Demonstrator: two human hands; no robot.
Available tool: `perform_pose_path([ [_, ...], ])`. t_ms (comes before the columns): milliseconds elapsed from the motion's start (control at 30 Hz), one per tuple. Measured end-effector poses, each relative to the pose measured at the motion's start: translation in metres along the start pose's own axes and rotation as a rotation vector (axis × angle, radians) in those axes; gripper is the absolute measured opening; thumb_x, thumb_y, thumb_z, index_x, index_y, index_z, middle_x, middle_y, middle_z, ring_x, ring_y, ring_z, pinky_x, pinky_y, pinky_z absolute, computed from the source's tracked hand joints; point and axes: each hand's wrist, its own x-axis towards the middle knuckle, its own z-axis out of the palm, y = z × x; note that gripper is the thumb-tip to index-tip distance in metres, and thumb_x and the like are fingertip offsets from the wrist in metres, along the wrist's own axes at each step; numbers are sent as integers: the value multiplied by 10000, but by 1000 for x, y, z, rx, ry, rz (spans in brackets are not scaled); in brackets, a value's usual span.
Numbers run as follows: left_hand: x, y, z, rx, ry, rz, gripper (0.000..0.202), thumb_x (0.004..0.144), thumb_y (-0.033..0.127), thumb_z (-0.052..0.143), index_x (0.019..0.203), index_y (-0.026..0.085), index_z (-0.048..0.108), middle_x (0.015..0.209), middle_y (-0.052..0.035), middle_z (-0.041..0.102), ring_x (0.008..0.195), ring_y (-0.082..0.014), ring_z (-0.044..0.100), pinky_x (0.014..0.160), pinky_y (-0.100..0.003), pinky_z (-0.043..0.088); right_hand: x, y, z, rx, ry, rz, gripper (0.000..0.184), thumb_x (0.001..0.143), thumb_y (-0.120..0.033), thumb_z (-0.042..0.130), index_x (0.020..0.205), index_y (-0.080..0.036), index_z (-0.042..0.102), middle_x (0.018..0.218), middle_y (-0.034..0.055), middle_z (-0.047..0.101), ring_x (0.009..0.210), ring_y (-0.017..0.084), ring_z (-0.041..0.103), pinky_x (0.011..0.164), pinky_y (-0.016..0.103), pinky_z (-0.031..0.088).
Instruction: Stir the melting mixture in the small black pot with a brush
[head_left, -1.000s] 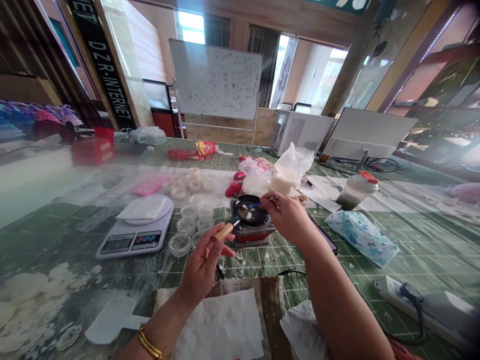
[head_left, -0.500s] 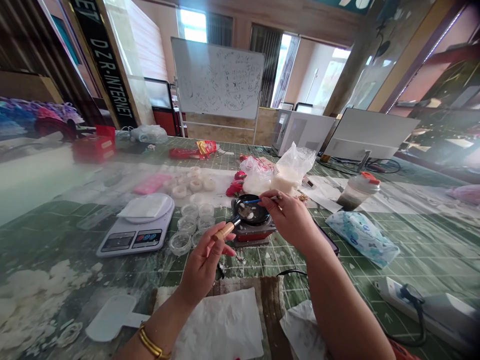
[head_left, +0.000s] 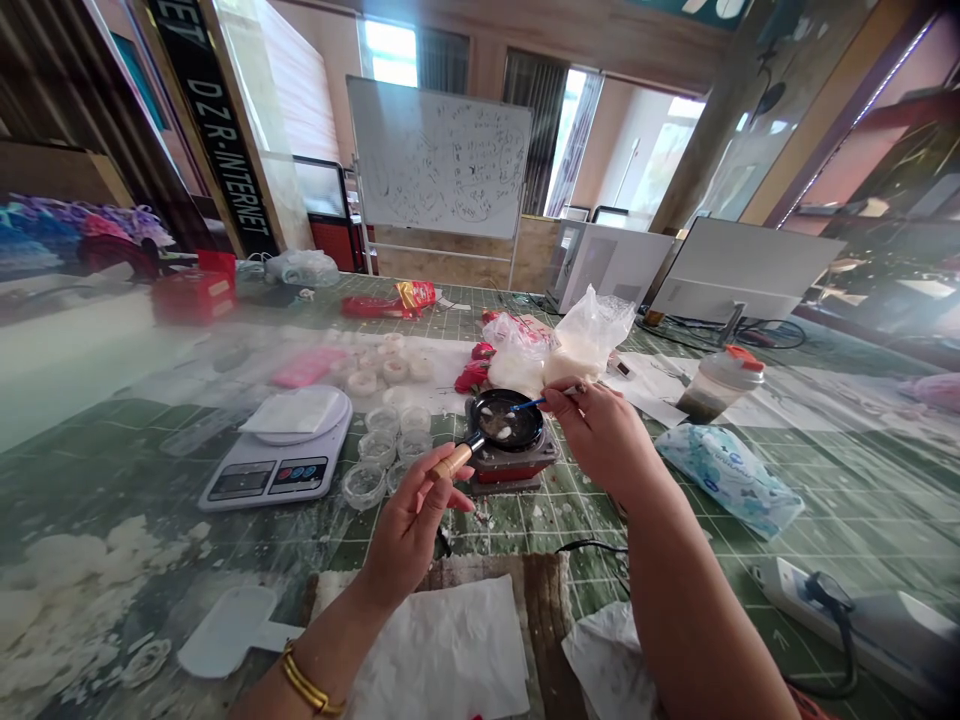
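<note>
A small black frying pan (head_left: 529, 432) rests over a hot plate (head_left: 510, 468) with a reddish body. White lumps lie in clear liquid inside the pan. My left hand (head_left: 411, 525) is closed around the pan's wooden handle (head_left: 452, 462). Over the pan's right side, my right hand (head_left: 592, 425) pinches a thin blue stick (head_left: 529, 404), its tip down among the lumps. What kind of tool the stick is, I cannot make out. Left of the pan stand several clear round cups (head_left: 364, 484).
A kitchen scale (head_left: 277, 450) is on the left, near white crumbs (head_left: 112, 570). Bags of white material (head_left: 589, 335) stand behind the pan. A tissue pack (head_left: 727, 480), a shaker bottle (head_left: 720, 385) and a power strip (head_left: 795, 585) lie right. A paper sheet (head_left: 442, 650) covers a brown towel.
My right hand has shifted slightly right, drawing the blue stick's tip from the pan's left side toward its middle. My left hand keeps its hold on the handle.
</note>
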Motion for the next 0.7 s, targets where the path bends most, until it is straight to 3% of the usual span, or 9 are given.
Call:
perform_pose_path([
  [167, 0, 1, 0, -4, 6, 4, 327, 929, 294, 399, 1245, 218, 440, 1052, -90, 657, 920, -193, 644, 848, -380, 460, 0, -3, 3, 6, -69, -15, 227, 900, -295, 399, 866, -208, 606, 758, 30, 691, 776, 197, 599, 740, 323, 366],
  [567, -1, -2, 0, -23, 8, 24, 328, 922, 287, 413, 1242, 227, 452, 1049, -90, 654, 873, -191, 652, 828, -386, 471, -2, -2, -1, -25, 5, -29, 228, 897, -304, 397, 835, -217, 598, 760, 20, 683, 751, 188, 590, 729, 315, 360],
  [700, -1, -3, 0, -30, 17, 22, 328, 922, 289, 413, 1241, 223, 455, 1049, -90, 654, 833, -183, 659, 817, -387, 478, -2, -2, 0, -41, -54, -23, 234, 890, -285, 400, 807, -205, 603, 722, 29, 677, 746, 193, 588, 736, 321, 355],
])
